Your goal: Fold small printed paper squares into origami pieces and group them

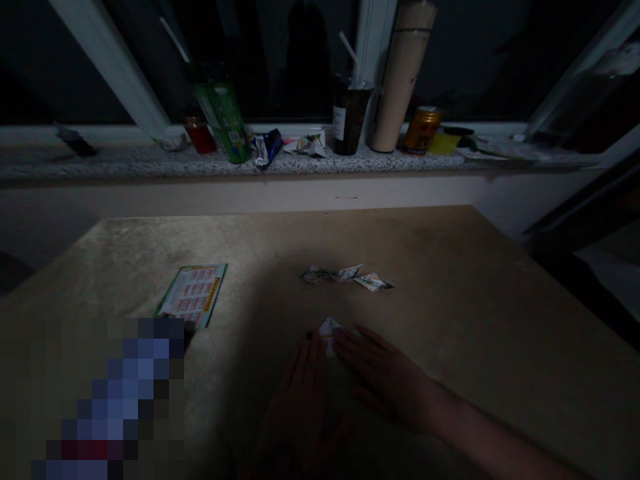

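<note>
Both of my hands lie flat on a brown table (475, 287) in dim light. My left hand (300, 393) and my right hand (385, 377) have fingers stretched out, pressing on a small folded piece of printed paper (329, 328). Only the paper's pointed tip shows between the fingertips. Farther back on the table lie several small folded paper shapes (347, 276) in a row. A flat printed sheet (193, 295) with a green border rests to the left.
A stone windowsill (125, 162) behind the table carries a green carton (225, 120), a red can (200, 135), crumpled wrappers (267, 147), a dark cup with straw (349, 117), a tall beige tube (400, 80) and a gold can (423, 130). A blurred patch covers the lower left.
</note>
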A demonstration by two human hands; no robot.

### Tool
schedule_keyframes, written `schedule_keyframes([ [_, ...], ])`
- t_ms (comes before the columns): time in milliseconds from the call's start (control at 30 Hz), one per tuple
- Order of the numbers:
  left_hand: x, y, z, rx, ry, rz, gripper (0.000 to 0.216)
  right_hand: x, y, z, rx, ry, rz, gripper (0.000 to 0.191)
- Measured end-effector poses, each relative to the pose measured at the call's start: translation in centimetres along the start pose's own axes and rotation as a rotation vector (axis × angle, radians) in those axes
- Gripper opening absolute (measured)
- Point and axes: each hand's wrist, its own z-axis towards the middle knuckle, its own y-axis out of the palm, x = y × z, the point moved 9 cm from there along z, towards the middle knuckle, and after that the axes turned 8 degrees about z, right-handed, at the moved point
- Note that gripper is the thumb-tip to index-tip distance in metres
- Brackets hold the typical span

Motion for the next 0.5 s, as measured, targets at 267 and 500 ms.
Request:
schedule_keyframes([
  [267, -0.22, 0.23, -0.62, 0.065, -0.004, 0.083, 0.09, -0.1, -0.28, 0.01, 0.039, -0.004, -0.013, 0.056],
  [500, -0.65, 0.44, -1.22, 0.055, -0.062, 0.114, 0.089, -0.08, -0.87, 0.09, 0.081, 0.015, -0.087, 0.058],
])
